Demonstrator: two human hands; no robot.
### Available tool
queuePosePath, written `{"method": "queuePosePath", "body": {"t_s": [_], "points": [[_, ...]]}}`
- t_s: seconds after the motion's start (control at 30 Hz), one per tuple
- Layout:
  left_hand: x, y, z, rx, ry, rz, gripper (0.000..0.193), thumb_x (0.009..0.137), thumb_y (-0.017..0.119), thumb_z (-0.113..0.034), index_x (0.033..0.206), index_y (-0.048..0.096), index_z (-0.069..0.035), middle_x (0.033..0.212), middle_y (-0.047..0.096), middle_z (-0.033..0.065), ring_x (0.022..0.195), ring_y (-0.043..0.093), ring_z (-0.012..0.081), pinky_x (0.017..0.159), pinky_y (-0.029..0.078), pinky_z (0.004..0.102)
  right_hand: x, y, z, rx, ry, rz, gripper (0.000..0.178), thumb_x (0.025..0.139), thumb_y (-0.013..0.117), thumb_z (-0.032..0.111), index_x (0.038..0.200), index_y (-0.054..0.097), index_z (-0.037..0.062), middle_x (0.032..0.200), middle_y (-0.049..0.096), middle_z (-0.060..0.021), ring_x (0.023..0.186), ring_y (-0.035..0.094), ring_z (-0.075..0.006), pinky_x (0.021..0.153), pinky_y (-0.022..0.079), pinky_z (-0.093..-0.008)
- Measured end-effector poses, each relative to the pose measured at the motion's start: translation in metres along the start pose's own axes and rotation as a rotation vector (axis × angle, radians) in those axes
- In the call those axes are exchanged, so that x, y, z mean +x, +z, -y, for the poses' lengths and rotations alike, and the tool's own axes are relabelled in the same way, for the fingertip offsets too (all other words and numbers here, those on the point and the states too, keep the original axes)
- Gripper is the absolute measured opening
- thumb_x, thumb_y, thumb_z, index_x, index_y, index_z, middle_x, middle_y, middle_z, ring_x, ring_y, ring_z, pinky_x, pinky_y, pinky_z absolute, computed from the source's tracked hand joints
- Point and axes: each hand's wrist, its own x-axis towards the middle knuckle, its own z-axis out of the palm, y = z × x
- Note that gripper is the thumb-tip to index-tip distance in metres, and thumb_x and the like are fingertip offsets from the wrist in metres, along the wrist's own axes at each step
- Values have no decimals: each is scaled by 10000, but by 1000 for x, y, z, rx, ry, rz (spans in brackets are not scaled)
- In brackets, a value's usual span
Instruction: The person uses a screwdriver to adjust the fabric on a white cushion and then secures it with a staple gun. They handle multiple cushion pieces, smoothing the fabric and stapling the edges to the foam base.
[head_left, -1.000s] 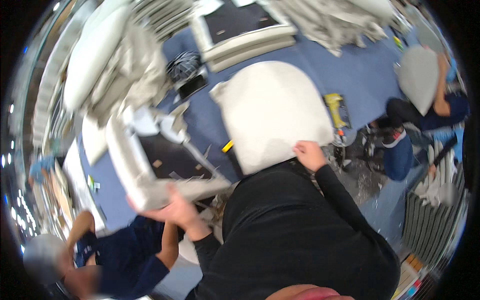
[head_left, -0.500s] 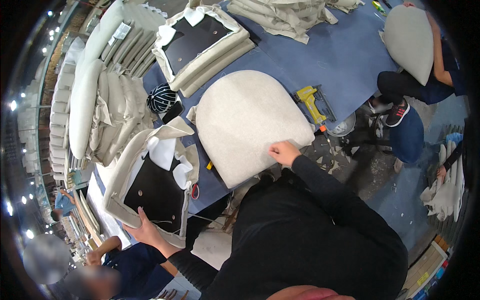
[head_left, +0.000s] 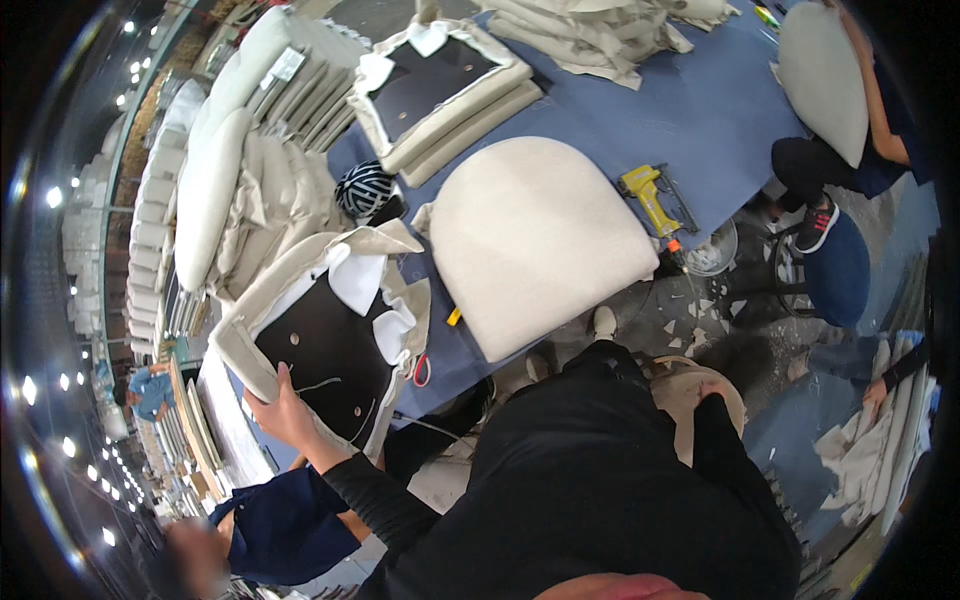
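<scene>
My left hand (head_left: 287, 415) grips the near left edge of an upturned seat cushion (head_left: 237, 345). Its dark base board shows, framed by beige fabric and white padding flaps. My right hand (head_left: 712, 390) is down at my right side, against the round top of a stool (head_left: 735, 408); its fingers are too small and partly hidden to read. A beige seat cushion (head_left: 540, 235), rounded at its far end, lies smooth side up on the blue table. Right of it rests a yellow staple gun (head_left: 655, 200).
Scissors (head_left: 422, 371) with red handles lie beside the upturned cushion. A patterned black-and-white ball (head_left: 364, 190), cushion stacks (head_left: 215, 200) and fabric pieces (head_left: 590, 35) surround the work area. A bucket (head_left: 715, 250) stands beyond the table edge. Co-workers are at right and lower left.
My right hand has left the smooth cushion and dropped to the stool at my right. My left hand stays on the upturned cushion. The view has shifted, and more of the stool shows.
</scene>
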Motion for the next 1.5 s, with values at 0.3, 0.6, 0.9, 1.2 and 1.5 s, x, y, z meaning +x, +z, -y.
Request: {"method": "queuePosePath", "body": {"t_s": [0.3, 0.6, 0.9, 1.2, 1.5], "points": [[127, -93, 55, -512, 142, 218, 660, 979, 704, -241, 1470, 375, 52, 1487, 410, 106, 1336, 401, 311, 1100, 315, 591, -180, 64, 101, 46, -88, 161, 172, 947, 707, 130, 1072, 783, 40, 943, 779, -149, 879, 759, -245, 782, 599, -409], [206, -125, 127, 353, -62, 73, 823, 991, 675, -510, 1497, 505, 117, 1360, 658, 315, 1303, 601, 449, 1115, 491, 505, -228, 46, 233, 641, -309, 321, 102, 1013, 685, 43, 1077, 704, -34, 786, 745, -108, 654, 711, -173, 601, 576, -327], [290, -77, 306, 364, -107, -69, 1138, 770, 816, -710, 1479, 512, 127, 1239, 671, 405, 1146, 689, 512, 992, 549, 582, -257, 27, 249, 365, -603, 112, 163, 1029, 652, 112, 890, 709, 48, 724, 735, -42, 659, 704, -140, 625, 557, -329], [316, -53, 315, 556, 546, -525, 536, 951, 767, -317, 1388, 655, -29, 1337, 715, 175, 1185, 699, 352, 1015, 545, 454, -272, -46, 441, 689, -652, -40, 231, 999, 715, 223, 1032, 730, -5, 790, 752, -59, 699, 738, -129, 666, 579, -315], [23, 159, 106, -149, 301, 785, 354, 924, 745, -205, 1246, 744, -56, 1087, 790, 143, 958, 762, 281, 860, 583, 403, -254, -20, 555, 849, -680, 435, 227, 1063, 660, 214, 1164, 732, 24, 945, 749, -42, 817, 730, -124, 691, 557, -258]]}}
